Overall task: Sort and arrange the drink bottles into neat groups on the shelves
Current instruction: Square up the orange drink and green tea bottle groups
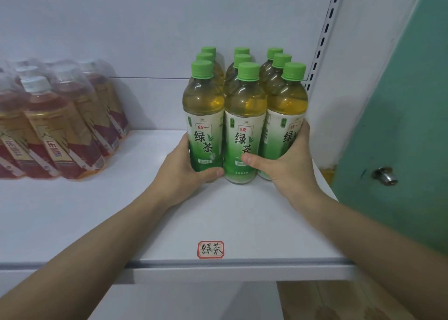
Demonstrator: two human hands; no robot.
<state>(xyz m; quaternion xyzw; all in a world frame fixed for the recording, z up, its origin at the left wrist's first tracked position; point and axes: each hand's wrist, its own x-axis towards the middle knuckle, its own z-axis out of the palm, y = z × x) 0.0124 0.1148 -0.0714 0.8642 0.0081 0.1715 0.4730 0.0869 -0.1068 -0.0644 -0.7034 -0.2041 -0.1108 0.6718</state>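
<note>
Green tea bottles [244, 115], nine in three rows, are being squared up on the shelf [232, 222] behind their label [210, 249], clasped by left hand [186, 166] and right hand [288, 159]; the wrapped red tea pack [55, 120] is probably remaining unsorted.

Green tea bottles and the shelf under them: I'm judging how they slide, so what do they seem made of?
The green tea bottles look like clear glossy plastic: tea shows through and highlights glint on the shoulders, with printed wrap labels. The shelf looks like white painted metal, smooth and matte, though the paint hides the base material.
</note>
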